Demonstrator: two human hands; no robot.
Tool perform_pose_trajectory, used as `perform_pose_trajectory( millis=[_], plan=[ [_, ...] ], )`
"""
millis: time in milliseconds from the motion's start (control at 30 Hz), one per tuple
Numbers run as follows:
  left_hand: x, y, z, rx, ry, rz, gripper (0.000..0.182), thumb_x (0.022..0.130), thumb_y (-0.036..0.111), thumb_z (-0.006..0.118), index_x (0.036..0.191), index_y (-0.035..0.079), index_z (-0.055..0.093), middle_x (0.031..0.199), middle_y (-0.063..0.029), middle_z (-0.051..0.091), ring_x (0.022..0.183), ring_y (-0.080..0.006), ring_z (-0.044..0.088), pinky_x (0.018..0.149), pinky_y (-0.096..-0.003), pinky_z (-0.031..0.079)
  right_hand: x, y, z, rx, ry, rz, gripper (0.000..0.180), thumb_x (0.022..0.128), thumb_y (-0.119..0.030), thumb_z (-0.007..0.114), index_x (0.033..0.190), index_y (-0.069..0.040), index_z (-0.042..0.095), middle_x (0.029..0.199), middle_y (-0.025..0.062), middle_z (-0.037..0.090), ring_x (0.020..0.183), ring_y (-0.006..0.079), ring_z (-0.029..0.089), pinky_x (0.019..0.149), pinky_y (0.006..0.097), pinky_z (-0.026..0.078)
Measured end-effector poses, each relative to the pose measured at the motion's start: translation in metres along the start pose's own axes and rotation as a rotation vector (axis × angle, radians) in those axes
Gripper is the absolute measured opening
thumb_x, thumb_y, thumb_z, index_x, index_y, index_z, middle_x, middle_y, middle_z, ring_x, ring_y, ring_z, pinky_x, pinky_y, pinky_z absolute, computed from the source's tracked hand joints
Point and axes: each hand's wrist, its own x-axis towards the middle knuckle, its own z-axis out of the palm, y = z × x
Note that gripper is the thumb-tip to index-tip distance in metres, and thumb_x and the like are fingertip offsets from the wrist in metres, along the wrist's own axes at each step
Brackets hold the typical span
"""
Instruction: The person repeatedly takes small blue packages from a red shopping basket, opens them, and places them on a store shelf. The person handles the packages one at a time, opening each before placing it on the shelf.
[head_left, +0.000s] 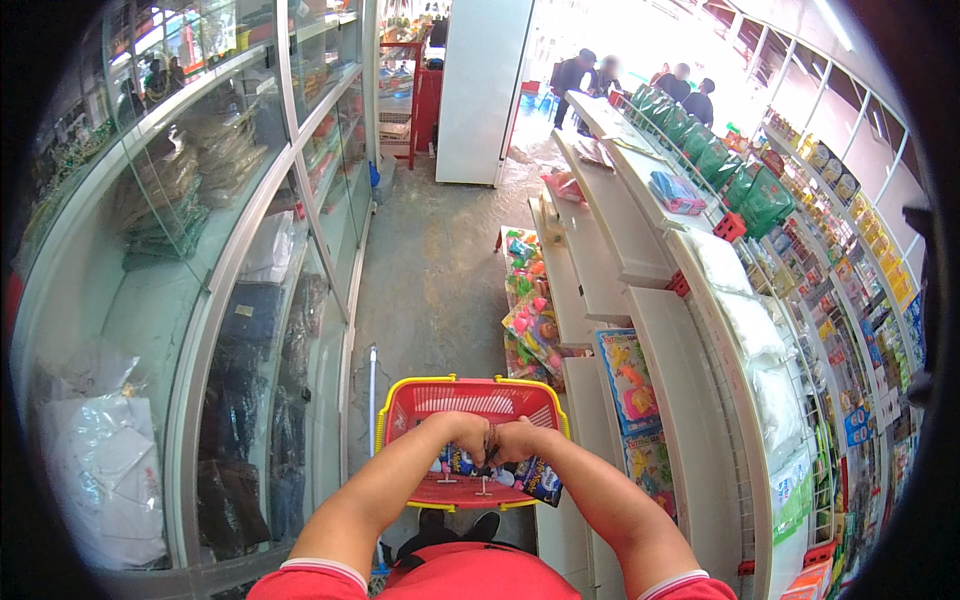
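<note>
My left hand (471, 435) and my right hand (517, 439) meet over a red plastic shopping basket (442, 394) with yellow handles and a yellow rim. The fingers of both are curled at the tops of dark blue printed packets. One packet (453, 458) shows below my left hand, inside the basket. Another blue packet (538, 478) hangs under my right wrist, its lower corner over the near rim. Between my hands is a small dark part whose nature is unclear. My fingertips are partly hidden by the backs of my hands.
Glass display cabinets (247, 247) with bagged garments line the left. White shelving (675, 360) with boxed toys (630, 382) stands close on the right. A pale pole (373, 390) is left of the basket. Down the concrete aisle (431, 262) stands a tall white cabinet (484, 97); people are beyond.
</note>
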Motion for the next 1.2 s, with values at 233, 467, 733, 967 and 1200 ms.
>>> perform_pose_trajectory(
  millis=[233, 467, 733, 967, 1200],
  plan=[
    [0.004, -0.012, 0.002, -0.052, 0.041, 0.029, 0.039, 0.067, 0.029, 0.082, 0.099, 0.008, 0.075, 0.089, -0.0116, 0.074, 0.081, -0.0233, 0.069, 0.075, -0.0368, 0.053, 0.004, 0.013, 0.002, 0.080, -0.014, -0.015, 0.044, 0.077, -0.045, 0.073, 0.117, -0.027, 0.069, 0.111, 0.0038, 0.071, 0.110, 0.0243, 0.064, 0.091, 0.0508, 0.041],
    [0.004, -0.020, 0.005, -0.162, 0.060, 0.095, 0.035, 0.069, 0.029, 0.079, 0.097, 0.007, 0.076, 0.083, -0.0103, 0.073, 0.074, -0.0205, 0.067, 0.070, -0.0352, 0.052, 0.006, 0.027, 0.011, 0.254, 0.062, -0.113, 0.036, 0.078, -0.037, 0.073, 0.108, -0.017, 0.073, 0.096, 0.0096, 0.073, 0.090, 0.0266, 0.069, 0.082, 0.0376, 0.052],
    [0.002, -0.014, 0.003, -0.081, 0.042, 0.086, 0.041, 0.064, 0.031, 0.083, 0.098, 0.008, 0.076, 0.091, -0.0115, 0.074, 0.080, -0.0231, 0.069, 0.075, -0.0366, 0.053, -0.007, 0.003, -0.005, 0.091, -0.011, 0.007, 0.044, 0.074, -0.046, 0.076, 0.110, -0.022, 0.073, 0.105, 0.0059, 0.072, 0.105, 0.0250, 0.066, 0.098, 0.0522, 0.039],
    [0.005, -0.005, 0.005, -0.047, -0.064, 0.072, 0.045, 0.063, 0.030, 0.084, 0.102, 0.011, 0.075, 0.102, -0.0125, 0.073, 0.093, -0.0249, 0.069, 0.085, -0.0370, 0.052, -0.001, -0.010, -0.007, -0.085, -0.062, -0.019, 0.047, 0.074, -0.044, 0.076, 0.117, -0.026, 0.069, 0.114, 0.0038, 0.070, 0.111, 0.0261, 0.062, 0.093, 0.0568, 0.035],
    [0.002, -0.004, 0.005, 0.033, -0.044, 0.049, 0.038, 0.068, 0.025, 0.080, 0.102, 0.009, 0.075, 0.095, -0.0117, 0.074, 0.087, -0.0234, 0.069, 0.081, -0.0364, 0.053, 0.001, -0.004, -0.001, 0.021, -0.028, -0.071, 0.044, 0.076, -0.041, 0.075, 0.116, -0.026, 0.069, 0.113, 0.0030, 0.070, 0.111, 0.0249, 0.062, 0.091, 0.0547, 0.036]
  ],
)
